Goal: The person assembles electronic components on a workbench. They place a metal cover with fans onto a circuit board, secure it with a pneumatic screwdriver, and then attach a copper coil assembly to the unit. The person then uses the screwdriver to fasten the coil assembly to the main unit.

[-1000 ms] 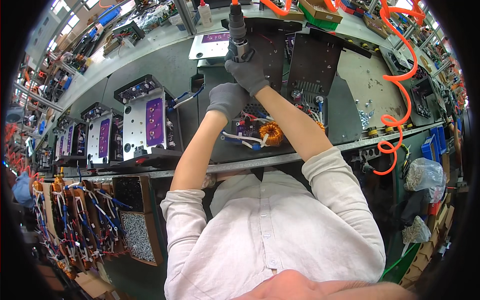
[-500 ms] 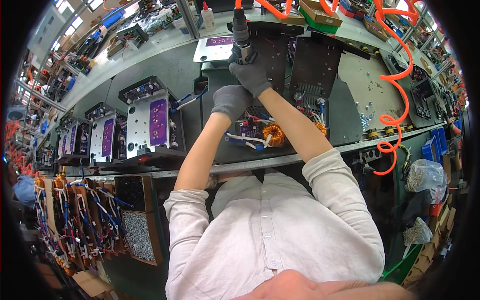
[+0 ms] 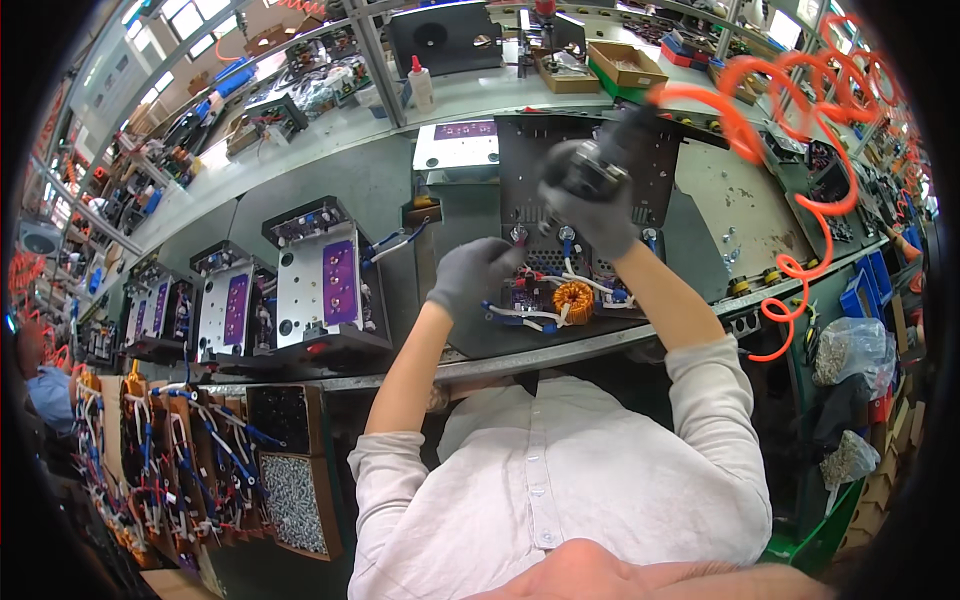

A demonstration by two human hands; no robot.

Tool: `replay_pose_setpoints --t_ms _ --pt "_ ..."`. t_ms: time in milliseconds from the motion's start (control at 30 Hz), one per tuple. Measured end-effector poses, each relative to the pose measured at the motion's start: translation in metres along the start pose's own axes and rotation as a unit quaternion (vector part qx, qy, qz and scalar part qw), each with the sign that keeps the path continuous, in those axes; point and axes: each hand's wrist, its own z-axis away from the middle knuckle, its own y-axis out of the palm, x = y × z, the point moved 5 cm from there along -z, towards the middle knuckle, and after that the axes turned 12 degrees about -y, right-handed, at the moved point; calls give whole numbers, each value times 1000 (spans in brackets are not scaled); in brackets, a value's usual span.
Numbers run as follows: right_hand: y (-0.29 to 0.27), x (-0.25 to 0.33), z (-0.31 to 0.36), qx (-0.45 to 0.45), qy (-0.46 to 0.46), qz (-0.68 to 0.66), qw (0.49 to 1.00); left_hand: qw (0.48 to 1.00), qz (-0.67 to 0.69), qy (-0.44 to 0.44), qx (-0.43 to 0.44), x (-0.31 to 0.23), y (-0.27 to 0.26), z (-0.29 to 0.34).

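Tool aslant, hose end upper right.

A red-capped bottle stands beside a metal post; a clear bag sits near blue bins.

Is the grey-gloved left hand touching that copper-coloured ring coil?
Apart: the head view shows a plain gap between the left hand and the coil at its lower right.

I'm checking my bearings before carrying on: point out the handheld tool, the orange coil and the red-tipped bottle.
Handheld tool (image 3: 624, 132): head view, on its dark, blurred body.
Orange coil (image 3: 575, 296): head view, on its windings.
Red-tipped bottle (image 3: 422, 91): head view, on its whitish body.
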Motion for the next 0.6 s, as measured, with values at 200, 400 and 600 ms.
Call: replay_pose_setpoints --t_ms 200,400,600 --pt "-72 108 92 136 -19 59 989 974 -142 177 -5 -31 42 26" --pt "-170 150 220 -213 151 281 924 983 -141 120 -9 -30 46 39" --pt "-303 153 288 -554 -20 322 767 972 -110 200 -57 -30 55 41"
